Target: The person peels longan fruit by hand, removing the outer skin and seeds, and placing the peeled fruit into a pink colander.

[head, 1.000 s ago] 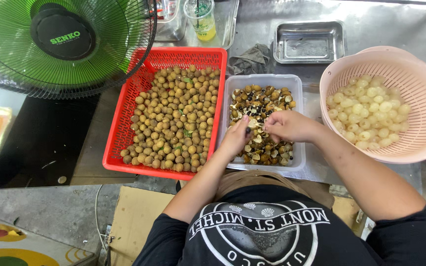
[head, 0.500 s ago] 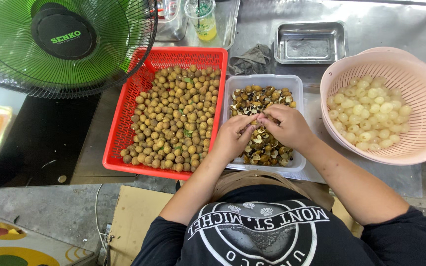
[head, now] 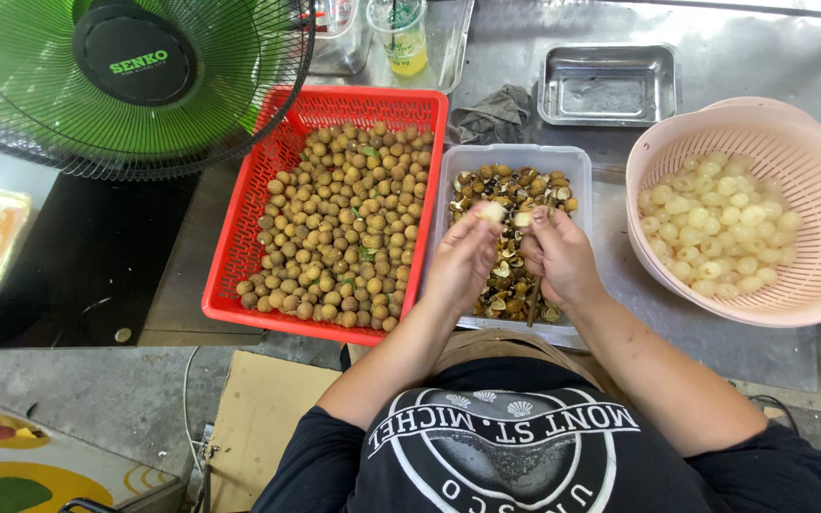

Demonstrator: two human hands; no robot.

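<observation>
Over a clear plastic tub [head: 515,157] of brown shells and dark seeds, my left hand [head: 460,258] pinches a small round brown fruit [head: 493,213], partly peeled and pale. My right hand [head: 563,255] works against the same fruit and grips a thin dark stick-like tool [head: 530,306] that points down from the fist. A red plastic basket [head: 239,233] to the left holds many unpeeled brown fruits [head: 344,223]. To the right a pink colander [head: 810,152] holds peeled, pale translucent fruits [head: 719,228].
A green fan [head: 130,81] stands at the back left. Behind the tub lie a grey rag [head: 494,114], a small steel tray [head: 608,85] and a cup of yellow drink [head: 403,36]. Cardboard [head: 258,418] lies on the floor near my knees.
Both hands have come together over the tub's middle and lifted slightly toward its far side. The fruit between them now shows pale flesh.
</observation>
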